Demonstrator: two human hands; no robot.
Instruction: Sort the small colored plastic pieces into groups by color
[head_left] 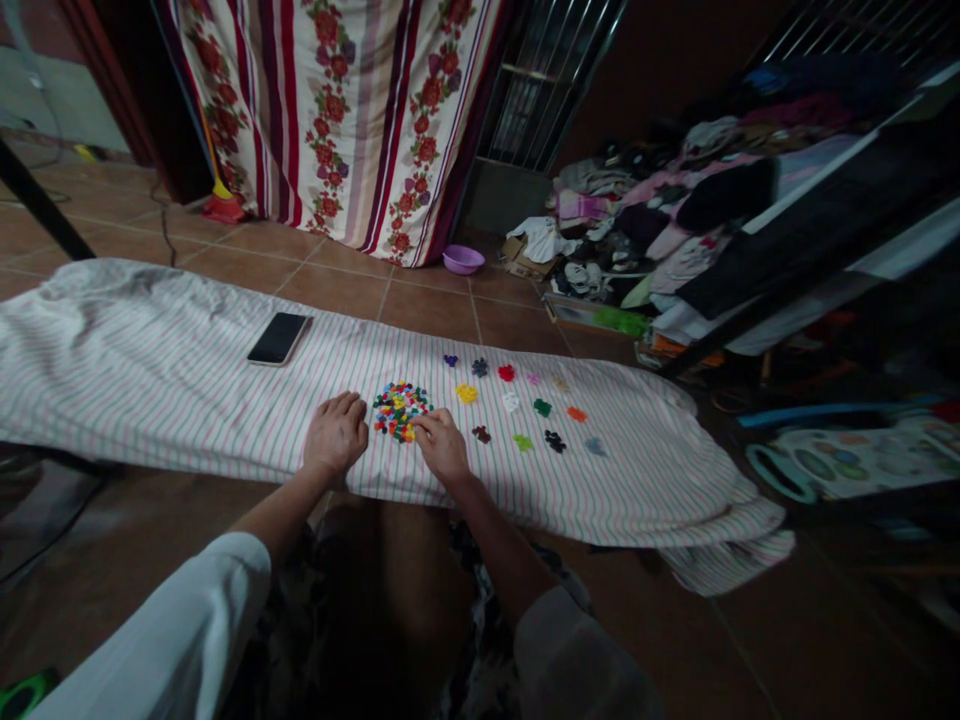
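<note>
A mixed pile of small coloured pieces point(399, 408) lies on the striped cloth point(360, 350). Just left of it, my left hand point(336, 432) rests on the cloth with its fingers stretched out, holding nothing. At the pile's right edge, my right hand point(442, 445) has thumb and forefinger pressed together; whatever is between them is too small to make out. To the right are single-colour heaps, among them yellow pieces point(466, 394), red pieces point(507, 373), dark green pieces point(542, 407), brown pieces point(481, 434) and black pieces point(555, 441).
A phone point(279, 338) lies on the cloth to the left. Beyond the table are a floral curtain point(337, 120), a purple basin point(463, 260) and a red broom point(223, 205) on the tiled floor. Piled clothes point(660, 210) fill the right background.
</note>
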